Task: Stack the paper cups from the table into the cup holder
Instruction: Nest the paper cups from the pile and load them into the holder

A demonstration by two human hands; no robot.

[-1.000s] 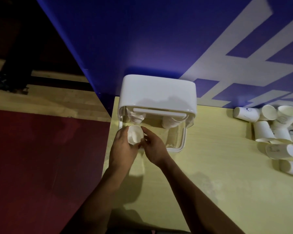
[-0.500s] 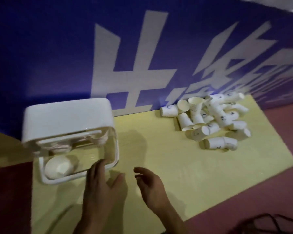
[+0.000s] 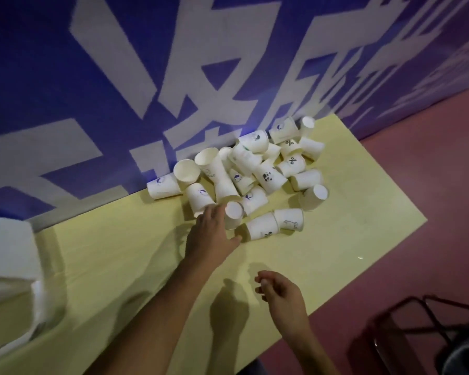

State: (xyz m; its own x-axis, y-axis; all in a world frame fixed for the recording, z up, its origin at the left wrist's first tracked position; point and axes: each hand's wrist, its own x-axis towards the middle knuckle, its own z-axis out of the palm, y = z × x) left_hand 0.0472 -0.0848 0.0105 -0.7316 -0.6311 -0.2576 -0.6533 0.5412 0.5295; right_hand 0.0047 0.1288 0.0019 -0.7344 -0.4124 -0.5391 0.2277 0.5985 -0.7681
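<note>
— How's the feed?
— Dim here. I'd say the light's overhead: soft, dark shadows on the table [image 3: 125,255].
— Sharp?
— No. I see the wall [image 3: 65,77] lettering smeared, and the cup holder [image 3: 8,253] blurred and stretched at the left edge.

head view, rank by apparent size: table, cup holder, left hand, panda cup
1. table
2. cup holder: cut off by the frame edge and nearest the camera, so its true rank is unsure
3. left hand
4. panda cup: smallest, and farther back than the hand
</note>
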